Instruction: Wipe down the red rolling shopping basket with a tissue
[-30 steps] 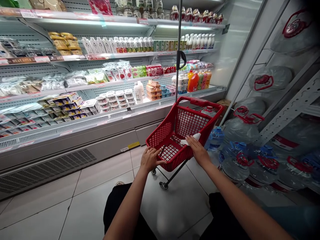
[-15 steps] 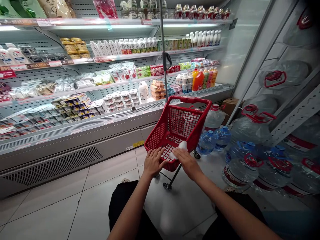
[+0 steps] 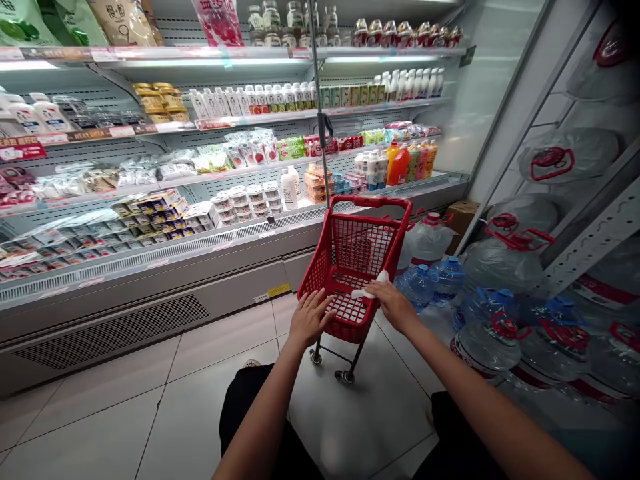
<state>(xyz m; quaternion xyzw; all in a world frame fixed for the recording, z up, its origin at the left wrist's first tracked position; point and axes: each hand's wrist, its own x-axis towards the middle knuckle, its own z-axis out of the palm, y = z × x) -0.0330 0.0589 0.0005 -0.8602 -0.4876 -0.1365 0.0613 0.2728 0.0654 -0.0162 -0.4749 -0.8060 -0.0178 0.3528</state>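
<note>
Head view: a red cart (image 3: 344, 280) stands on its wheels on the tiled floor (image 3: 210, 393), taken here as the centre of the dial. Its low end faces 6 o'clock, towards the person, and its handle bar (image 3: 371, 201) lies at 12; this placement appears to put the basket's near rim within easy reach of both arms.

Left hand (image 3: 311, 319), at 8 o'clock: palm down, fingers spread wide over the rim, nothing seen in its grasp. It is likely placed to steady the cart, since wheels (image 3: 345, 377) let it roll; firm contact cannot be confirmed.

Right hand (image 3: 394, 305), at 4 o'clock: fingers bent over a white cloth (image 3: 361, 293), holding it at the right rim. Ends stick out past the fingers, suggesting a loose, bunched hold that keeps fabric between skin and plastic. Whether it is paper or textile cannot be told.

Surroundings: a chilled cabinet (image 3: 240, 293) runs from 9 to 12 o'clock, its goods set in rows, presumably for display and easy picking. Large water bottles (image 3: 433, 243) stand from 2 to 4 o'clock, probably kept low because of weight.
</note>
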